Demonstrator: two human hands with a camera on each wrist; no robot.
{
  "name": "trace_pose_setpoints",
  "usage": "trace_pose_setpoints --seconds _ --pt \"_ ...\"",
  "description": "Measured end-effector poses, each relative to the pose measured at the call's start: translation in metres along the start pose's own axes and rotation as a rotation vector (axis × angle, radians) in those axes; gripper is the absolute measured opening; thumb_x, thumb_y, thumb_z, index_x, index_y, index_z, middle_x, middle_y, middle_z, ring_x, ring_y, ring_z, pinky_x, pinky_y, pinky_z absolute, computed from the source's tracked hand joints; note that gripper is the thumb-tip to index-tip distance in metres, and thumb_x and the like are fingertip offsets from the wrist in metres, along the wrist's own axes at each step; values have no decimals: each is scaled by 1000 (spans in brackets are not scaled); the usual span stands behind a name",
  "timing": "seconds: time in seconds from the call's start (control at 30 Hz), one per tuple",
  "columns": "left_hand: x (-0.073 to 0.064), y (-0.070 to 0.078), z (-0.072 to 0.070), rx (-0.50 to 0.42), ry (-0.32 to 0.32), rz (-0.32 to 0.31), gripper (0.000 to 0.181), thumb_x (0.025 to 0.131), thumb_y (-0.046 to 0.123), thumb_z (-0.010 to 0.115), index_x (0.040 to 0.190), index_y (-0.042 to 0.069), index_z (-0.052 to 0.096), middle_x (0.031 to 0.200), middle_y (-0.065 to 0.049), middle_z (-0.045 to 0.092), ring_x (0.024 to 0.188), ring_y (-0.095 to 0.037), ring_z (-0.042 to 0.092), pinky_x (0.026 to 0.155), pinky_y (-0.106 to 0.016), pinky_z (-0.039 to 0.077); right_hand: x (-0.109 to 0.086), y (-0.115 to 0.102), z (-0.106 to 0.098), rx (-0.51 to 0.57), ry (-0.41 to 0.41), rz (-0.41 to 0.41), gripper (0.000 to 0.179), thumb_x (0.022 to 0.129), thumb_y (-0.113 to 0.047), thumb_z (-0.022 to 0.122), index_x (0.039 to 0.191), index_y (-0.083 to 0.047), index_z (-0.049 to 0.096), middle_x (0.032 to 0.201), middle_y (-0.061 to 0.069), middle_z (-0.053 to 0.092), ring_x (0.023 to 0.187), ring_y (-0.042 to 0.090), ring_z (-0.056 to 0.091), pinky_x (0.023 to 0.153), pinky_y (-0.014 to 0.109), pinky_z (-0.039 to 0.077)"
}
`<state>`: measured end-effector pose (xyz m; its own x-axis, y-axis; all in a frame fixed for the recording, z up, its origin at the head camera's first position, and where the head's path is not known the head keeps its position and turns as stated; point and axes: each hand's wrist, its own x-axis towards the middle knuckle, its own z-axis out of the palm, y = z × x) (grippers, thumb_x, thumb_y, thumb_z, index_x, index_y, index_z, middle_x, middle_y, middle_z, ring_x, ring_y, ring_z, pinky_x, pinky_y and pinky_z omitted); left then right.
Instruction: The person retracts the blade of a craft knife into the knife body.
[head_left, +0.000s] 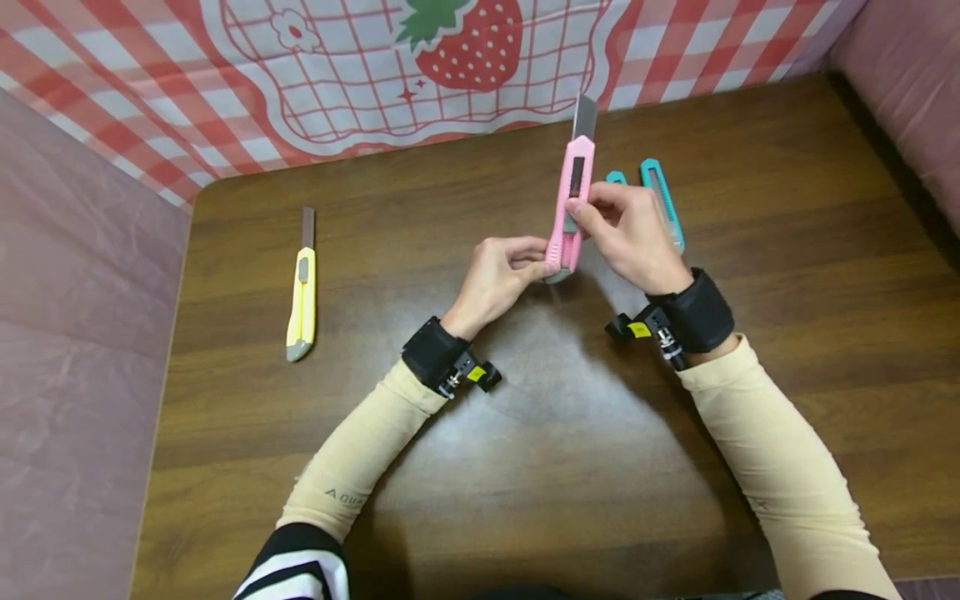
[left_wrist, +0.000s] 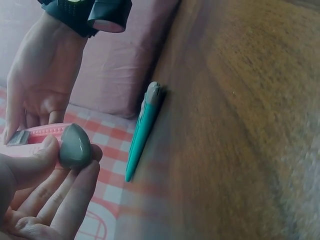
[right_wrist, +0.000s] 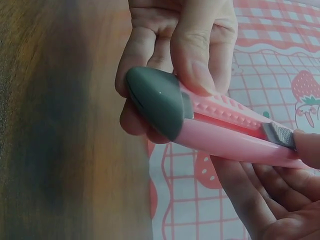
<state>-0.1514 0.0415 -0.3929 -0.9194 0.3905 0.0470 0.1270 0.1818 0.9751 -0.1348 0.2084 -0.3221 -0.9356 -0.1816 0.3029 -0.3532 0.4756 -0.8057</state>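
Above the table, both hands hold a pink utility knife [head_left: 562, 196], its wide blade [head_left: 585, 117] extended and pointing away toward the back. My left hand [head_left: 491, 279] pinches the rear of its handle beside the grey end cap [right_wrist: 155, 102], thumb on top and fingers beneath. Farther up the handle, my right hand [head_left: 637, 237] grips the body, with the thumb pressed at the grey slider [right_wrist: 280, 136]. In the right wrist view a toothed track runs between slider and cap. The left wrist view shows the cap's rounded end toward the camera.
A yellow utility knife [head_left: 303, 292] with its blade out lies on the wooden table [head_left: 525, 467] at the left. Behind my right hand lie a teal utility knife [head_left: 660, 192] and a second teal one [head_left: 616, 177], mostly hidden. A strawberry-patterned cloth [head_left: 345, 92] borders the back edge.
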Motion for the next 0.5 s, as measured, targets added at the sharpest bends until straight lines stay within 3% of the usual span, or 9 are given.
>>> trace_pose_setpoints --seconds 0.17,0.3,0.37,0.5 --pt "0 -1 -2 -44 16 7 26 80 1 70 105 -6 65 93 -20 69 78 -10 65 72 -26 57 1 1 4 27 2 -11 15 87 -1 62 98 10 62 77 15 60 57 14 45 48 16 35" --pt "0 2 -3 -46 22 1 27 80 3 70 105 -5 65 93 -19 69 79 -11 65 74 -26 57 1 -2 4 64 25 4 17 88 -2 61 100 11 62 82 18 63 66 16 56 58 11 45" --pt "-1 8 -4 -58 18 -8 26 81 1 69 106 -6 65 94 -20 69 80 -13 65 74 -27 57 1 -1 4 84 23 20 18 89 -3 60 102 10 61 85 19 64 71 19 60 63 11 49" --pt "-7 24 -5 -74 3 -7 26 82 -3 67 106 -10 62 95 -25 67 82 -18 66 74 -29 57 3 10 4 99 -2 49 18 91 -5 58 100 9 62 83 13 64 69 21 61 60 14 51"
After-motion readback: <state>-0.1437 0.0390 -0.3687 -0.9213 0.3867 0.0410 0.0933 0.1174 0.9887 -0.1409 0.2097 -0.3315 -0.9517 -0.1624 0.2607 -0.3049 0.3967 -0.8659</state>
